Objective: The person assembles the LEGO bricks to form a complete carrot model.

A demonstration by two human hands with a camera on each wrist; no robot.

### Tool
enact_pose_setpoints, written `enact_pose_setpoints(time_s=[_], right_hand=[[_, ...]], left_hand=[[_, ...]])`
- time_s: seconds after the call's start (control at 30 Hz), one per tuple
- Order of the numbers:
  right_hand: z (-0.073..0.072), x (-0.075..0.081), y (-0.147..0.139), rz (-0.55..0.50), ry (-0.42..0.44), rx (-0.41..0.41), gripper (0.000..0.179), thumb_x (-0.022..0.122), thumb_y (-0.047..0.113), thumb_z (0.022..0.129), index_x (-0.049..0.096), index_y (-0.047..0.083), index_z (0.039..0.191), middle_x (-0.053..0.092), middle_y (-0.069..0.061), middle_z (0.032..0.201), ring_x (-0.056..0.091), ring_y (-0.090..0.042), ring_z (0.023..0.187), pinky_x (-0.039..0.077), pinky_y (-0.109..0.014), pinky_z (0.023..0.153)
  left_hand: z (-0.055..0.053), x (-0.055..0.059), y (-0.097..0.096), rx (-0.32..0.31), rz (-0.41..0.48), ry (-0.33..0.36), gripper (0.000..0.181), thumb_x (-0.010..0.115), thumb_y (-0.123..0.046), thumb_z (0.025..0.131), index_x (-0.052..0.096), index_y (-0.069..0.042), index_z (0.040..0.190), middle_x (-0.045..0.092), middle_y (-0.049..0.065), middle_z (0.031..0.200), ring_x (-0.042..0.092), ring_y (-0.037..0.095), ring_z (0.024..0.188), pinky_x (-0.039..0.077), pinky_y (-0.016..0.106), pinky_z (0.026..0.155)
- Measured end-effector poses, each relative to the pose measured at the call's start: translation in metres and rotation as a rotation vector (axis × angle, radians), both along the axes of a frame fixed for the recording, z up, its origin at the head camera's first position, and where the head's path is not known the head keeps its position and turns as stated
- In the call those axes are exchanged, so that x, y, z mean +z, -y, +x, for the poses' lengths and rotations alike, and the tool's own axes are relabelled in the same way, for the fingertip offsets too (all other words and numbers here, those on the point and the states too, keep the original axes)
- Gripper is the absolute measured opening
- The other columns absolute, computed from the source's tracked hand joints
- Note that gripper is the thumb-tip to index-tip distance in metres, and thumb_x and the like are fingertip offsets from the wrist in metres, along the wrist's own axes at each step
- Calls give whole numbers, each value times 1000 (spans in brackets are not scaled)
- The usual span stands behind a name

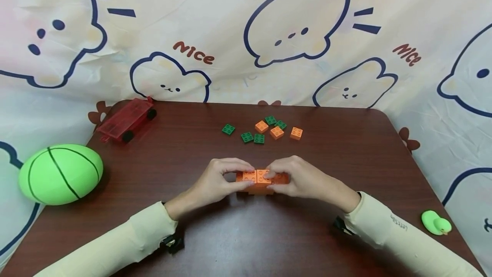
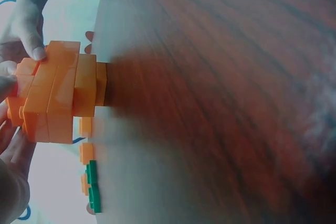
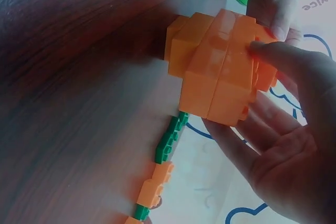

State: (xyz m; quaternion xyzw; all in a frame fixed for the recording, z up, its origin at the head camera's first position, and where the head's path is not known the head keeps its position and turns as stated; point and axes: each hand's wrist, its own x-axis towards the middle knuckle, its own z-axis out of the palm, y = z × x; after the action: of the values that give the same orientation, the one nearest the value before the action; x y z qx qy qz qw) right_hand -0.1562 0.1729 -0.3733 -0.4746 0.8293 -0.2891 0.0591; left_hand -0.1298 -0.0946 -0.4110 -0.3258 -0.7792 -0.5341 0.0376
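An orange toy-brick build (image 1: 261,190) stands on the table in front of me, stepped, narrow at the bottom and wider in the middle layers. Two small studded bricks sit side by side on its top. My left hand (image 1: 220,178) grips it from the left, thumb in front and fingers behind. From the other side my right hand (image 1: 301,177) pinches it, thumb at the near face and fingertips on the top. Both wrist views show the layered build (image 2: 58,93) up close; its studs (image 3: 245,109) are partly covered by fingers.
Behind the hands lie several loose bricks, orange (image 1: 296,133) and green (image 1: 228,129). A translucent red toy cart (image 1: 127,119) and a green ball (image 1: 61,174) are on the left. Near the right edge sits a green rubber duck (image 1: 435,222). A printed cloth (image 1: 230,20) hangs behind the table (image 1: 346,153).
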Motion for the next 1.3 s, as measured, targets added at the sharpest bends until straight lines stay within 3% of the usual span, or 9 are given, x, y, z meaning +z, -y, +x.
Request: enact_pose_setpoints(time_s=[0.27,0.5,0.73,0.97,1.3], right_hand=[[-4,9,6,31,7,20,15,83,16,87,69,20,86,69,11,83,57,-13,69,49,-22,62],[-3,9,6,30,21,16,14,83,15,87,70,20,87,69,10,85,58,-12,70,51,-25,62],[-3,3,3,14,17,9,16,86,24,86,74,21,96,73,10,92,61,-8,77,56,-25,71],[0,-3,1,22,-92,4,19,88,25,83,72,22,91,69,10,85,56,-8,72,49,-21,65],[3,-3,5,26,-192,44,18,83,19,88,65,20,87,63,8,84,54,-9,70,44,-17,63]], left_hand=[[-1,-1,0,-7,0,-15,25,84,-14,86,79,-10,111,78,2,111,72,14,102,60,27,82],[-2,-1,0,-9,5,-19,25,85,-13,86,80,-10,110,78,2,110,73,15,101,60,27,81],[-1,-1,0,-2,0,-10,25,84,-14,86,80,-11,110,78,2,110,72,14,102,60,27,82],[0,-3,-2,-11,2,10,25,84,-15,87,79,-12,111,77,0,111,71,12,102,60,27,81],[0,-3,0,-6,14,10,25,85,-15,86,80,-11,111,77,1,110,72,12,101,61,29,79]])
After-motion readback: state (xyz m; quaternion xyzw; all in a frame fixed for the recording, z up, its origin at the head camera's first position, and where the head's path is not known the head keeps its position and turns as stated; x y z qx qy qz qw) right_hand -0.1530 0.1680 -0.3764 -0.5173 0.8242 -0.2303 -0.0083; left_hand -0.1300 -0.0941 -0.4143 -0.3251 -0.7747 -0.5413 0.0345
